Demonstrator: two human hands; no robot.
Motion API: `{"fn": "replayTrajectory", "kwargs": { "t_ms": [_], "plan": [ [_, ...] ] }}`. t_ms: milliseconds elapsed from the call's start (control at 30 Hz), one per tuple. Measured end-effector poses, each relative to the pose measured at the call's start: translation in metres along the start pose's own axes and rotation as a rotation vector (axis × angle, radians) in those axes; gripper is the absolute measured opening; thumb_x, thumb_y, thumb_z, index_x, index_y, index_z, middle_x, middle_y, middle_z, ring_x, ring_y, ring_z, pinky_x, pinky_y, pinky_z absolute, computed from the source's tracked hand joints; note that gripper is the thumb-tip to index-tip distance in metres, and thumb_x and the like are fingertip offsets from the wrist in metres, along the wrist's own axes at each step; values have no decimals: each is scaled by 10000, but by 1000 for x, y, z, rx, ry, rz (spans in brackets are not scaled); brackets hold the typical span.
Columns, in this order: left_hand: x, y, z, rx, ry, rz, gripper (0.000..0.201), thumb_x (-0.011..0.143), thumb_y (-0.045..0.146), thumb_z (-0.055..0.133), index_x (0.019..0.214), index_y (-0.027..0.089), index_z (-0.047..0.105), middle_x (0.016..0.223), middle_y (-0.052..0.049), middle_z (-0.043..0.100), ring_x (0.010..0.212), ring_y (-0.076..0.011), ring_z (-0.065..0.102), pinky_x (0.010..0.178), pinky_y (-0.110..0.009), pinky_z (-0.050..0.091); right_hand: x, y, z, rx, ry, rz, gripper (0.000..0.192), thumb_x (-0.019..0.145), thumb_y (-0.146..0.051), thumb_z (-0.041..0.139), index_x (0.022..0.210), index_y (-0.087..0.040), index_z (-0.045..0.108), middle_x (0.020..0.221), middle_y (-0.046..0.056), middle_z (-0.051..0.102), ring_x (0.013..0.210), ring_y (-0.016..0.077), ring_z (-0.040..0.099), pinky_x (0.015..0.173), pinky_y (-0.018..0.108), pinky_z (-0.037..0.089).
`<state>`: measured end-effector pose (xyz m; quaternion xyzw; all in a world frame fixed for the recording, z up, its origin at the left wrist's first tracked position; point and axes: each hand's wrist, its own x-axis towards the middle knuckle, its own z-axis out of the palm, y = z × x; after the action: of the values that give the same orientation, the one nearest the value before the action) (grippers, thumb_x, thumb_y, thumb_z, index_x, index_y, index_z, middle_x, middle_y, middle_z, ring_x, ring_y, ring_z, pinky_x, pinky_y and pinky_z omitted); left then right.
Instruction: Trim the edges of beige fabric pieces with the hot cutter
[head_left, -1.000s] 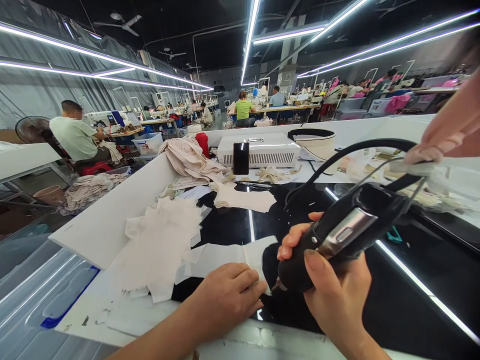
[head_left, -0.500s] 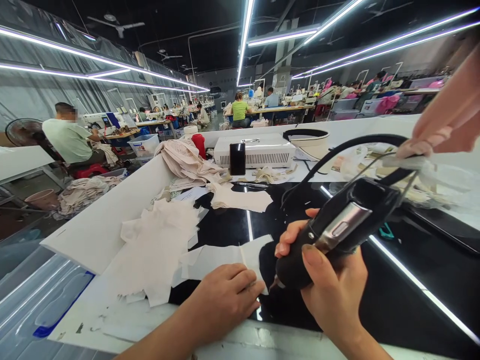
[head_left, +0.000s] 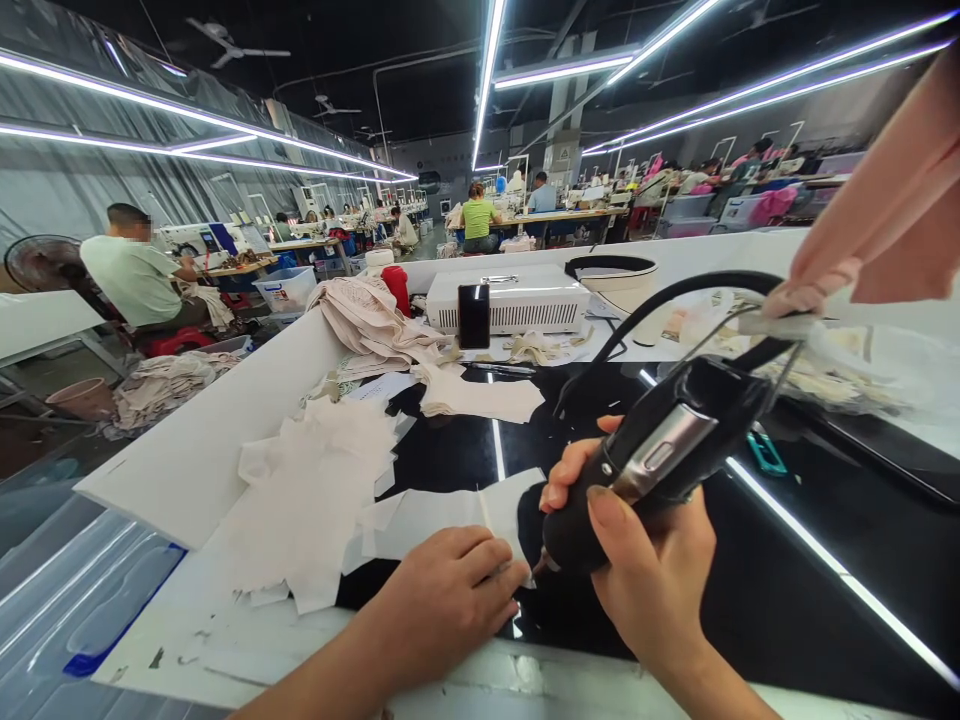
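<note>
1. White fabric piece [head_left: 457, 515] is laid flat on the glossy black table [head_left: 787, 590], at its near edge, and is pinned there under the left hand [head_left: 450, 600], presumably so that it cannot slide beneath the tool tip.
2. The left hand is spread palm down, fingers loosely curled, pressing on the cloth.
3. The black corded handheld tool [head_left: 652, 460] is gripped by the right hand [head_left: 645, 580], fingers wrapped tight around its body, tip angled down to the fabric's right edge.
4. Loose white offcuts [head_left: 315, 490] are heaped to the left, kept apart.
</note>
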<state>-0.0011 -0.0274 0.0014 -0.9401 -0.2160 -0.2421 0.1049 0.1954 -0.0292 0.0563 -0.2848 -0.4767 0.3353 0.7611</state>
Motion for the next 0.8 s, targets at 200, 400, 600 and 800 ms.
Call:
{"fn": "replayTrajectory", "kwargs": {
  "t_ms": [200,400,600,800],
  "plan": [
    [2,1,-3,-23,20,-10,192,1201,203,532,1293,132,684,1105,-65,769,1057,-203,758,1008,-323,649,0,-2,2,-31,-10,10,220,1013,-320,841,1157,-291,677,875,-14,760,632,166,712,527,262,624],
    [3,0,-4,-18,60,1,244,1222,204,464,1268,136,694,1096,-63,779,1034,-206,762,969,-331,665,0,-2,3,13,18,19,312,988,-356,877,1219,-293,677,874,-18,751,647,168,723,576,286,655],
    [2,0,-4,-52,47,-13,225,1218,209,485,1286,148,691,1118,-72,793,1051,-209,779,985,-338,680,0,-1,5,14,4,3,287,980,-278,848,1208,-286,674,861,-16,757,633,163,725,551,259,640],
    [-6,-7,-10,-179,-16,-159,325,1251,352,450,1439,189,658,1371,-104,780,1205,-254,788,1038,-403,696,-3,-5,5,-34,-7,12,204,988,-247,832,1125,-288,686,860,-14,765,625,156,727,583,263,660]
  ]
}}
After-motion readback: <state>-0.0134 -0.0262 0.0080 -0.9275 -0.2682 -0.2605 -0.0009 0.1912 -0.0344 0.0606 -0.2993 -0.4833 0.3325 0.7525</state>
